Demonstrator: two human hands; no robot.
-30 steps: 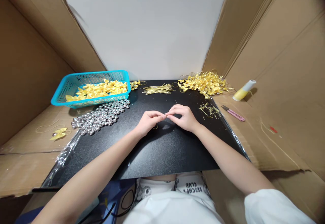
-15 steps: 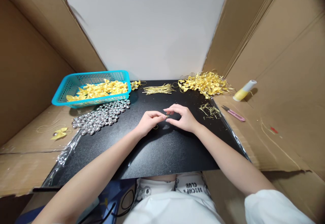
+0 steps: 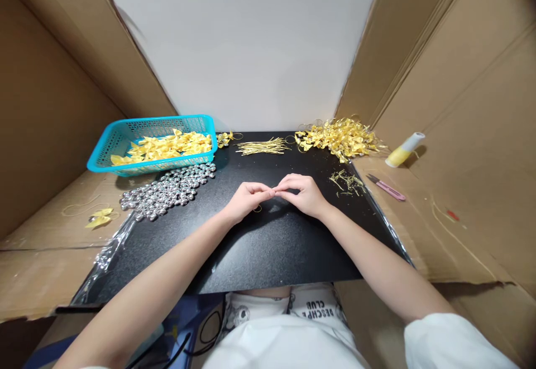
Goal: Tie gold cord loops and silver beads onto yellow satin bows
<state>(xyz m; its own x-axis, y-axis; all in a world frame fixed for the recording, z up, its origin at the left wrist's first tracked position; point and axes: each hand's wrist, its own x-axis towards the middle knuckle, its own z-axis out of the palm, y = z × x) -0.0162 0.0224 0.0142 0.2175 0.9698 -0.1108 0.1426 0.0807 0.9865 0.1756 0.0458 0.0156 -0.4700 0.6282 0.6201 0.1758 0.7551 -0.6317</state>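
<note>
Above the middle of the black tabletop (image 3: 268,257), my left hand (image 3: 249,201) pinches a thin gold cord (image 3: 258,209), and a small loop of it shows below the fingers. My right hand (image 3: 302,195) is closed in a pinch too, its thumb and fingertips meeting those of my left hand where the cord's end stuck out. The fingers cover most of what is held. Beyond the hands lies a bundle of cut gold cords (image 3: 262,146).
A blue basket (image 3: 151,163) of yellow ribbon bows (image 3: 167,144) stands at left, with silver beads (image 3: 167,193) before it. At right are finished-looking bows with loops (image 3: 339,137), cord scraps (image 3: 347,182), pink thread snips (image 3: 386,187) and a yellow thread spool (image 3: 404,150). Cardboard walls flank the table.
My right thumb and fingers, apart half a second ago, have closed together against my left fingertips. My left hand has stayed nearly in place.
</note>
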